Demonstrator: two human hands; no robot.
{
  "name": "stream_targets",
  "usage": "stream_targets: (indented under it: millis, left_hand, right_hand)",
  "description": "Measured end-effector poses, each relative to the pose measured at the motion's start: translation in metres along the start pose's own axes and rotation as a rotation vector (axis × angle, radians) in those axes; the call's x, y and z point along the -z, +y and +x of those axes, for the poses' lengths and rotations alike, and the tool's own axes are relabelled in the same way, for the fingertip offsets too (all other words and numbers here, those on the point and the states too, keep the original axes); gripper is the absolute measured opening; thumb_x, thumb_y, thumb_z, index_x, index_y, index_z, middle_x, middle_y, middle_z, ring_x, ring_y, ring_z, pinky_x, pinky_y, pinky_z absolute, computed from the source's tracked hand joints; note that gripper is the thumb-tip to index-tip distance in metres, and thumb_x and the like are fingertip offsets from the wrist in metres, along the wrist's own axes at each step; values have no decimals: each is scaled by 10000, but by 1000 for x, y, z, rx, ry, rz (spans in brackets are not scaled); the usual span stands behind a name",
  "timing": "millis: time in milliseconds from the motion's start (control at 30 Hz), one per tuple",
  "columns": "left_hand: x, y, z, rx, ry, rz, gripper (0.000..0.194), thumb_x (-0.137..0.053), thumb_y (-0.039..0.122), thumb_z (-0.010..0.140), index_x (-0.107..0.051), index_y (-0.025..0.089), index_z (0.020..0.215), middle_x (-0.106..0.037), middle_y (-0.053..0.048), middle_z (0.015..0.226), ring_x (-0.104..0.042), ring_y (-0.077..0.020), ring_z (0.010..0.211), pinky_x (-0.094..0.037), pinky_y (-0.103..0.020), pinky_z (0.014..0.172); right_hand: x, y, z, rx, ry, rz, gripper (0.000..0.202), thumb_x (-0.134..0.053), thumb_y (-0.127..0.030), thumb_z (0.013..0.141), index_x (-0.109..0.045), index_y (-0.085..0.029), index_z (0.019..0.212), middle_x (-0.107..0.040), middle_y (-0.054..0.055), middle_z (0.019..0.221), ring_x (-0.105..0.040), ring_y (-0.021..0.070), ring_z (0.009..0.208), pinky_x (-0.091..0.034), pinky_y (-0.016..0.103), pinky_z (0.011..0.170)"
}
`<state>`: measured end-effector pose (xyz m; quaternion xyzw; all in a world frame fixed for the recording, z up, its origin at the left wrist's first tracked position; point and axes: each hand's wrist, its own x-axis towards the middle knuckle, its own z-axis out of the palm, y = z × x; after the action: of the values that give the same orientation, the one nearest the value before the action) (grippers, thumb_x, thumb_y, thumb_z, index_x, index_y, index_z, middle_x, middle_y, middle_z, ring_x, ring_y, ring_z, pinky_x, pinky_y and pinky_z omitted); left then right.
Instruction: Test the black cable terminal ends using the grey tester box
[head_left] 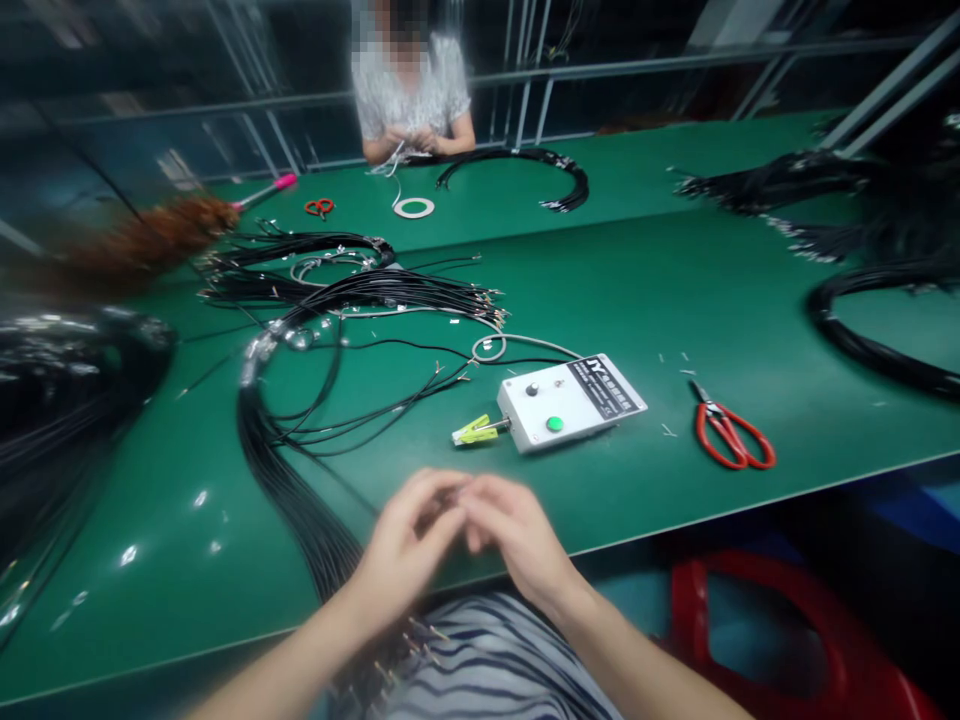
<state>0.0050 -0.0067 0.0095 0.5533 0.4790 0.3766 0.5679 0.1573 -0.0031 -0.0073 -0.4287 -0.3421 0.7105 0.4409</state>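
My left hand (412, 540) and my right hand (517, 535) meet over the front edge of the green table (420, 620), fingertips pinched together. Whatever lies between the fingers is too small and blurred to name. To the left of my left hand, a thick bundle of black cables (300, 500) runs down over the table edge toward the lap. A white box (555, 400) with a green button and a black label rests just beyond my hands. From its left side sticks out a yellow-green clip (480, 431).
Red-handled scissors (733, 435) lie on the right. More black cables (420, 290) spread behind the box; others (885, 320) lie far right. Across the table sits a person (412, 100), near a white ring (414, 208) and small red scissors (319, 207). A red stool (690, 610) stands below.
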Motion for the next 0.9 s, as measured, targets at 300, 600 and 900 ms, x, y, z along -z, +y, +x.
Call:
stream_targets:
  millis: [300, 600, 900]
  left_hand:
    - [-5, -2, 13, 108, 64, -193, 190, -624, 349, 904, -567, 168, 893, -540, 34, 732, -476, -51, 497, -356, -186, 492]
    - [-3, 1, 20, 21, -38, -125, 173, -713, 300, 826, -686, 142, 894, -590, -41, 899, -577, -128, 773, -462, -224, 693]
    - [-7, -8, 13, 16, 92, -35, 130, -592, 286, 914, -578, 163, 872, -605, -11, 811, -568, -100, 578, -440, -226, 552]
  right_hand:
    - [9, -14, 3, 62, -5, -227, 268, -722, -405, 791, -623, -158, 757, -603, -29, 605, -548, 89, 519, -412, 215, 544]
    - [15, -13, 5, 61, -55, -196, 270, -711, -429, 802, -653, -167, 769, -584, -48, 544, -527, 92, 497, -422, 231, 565]
    - [20, -22, 6, 293, -48, -619, 164, -592, -291, 894, -601, -187, 767, -584, -10, 710, -545, 114, 611, -419, 236, 571]
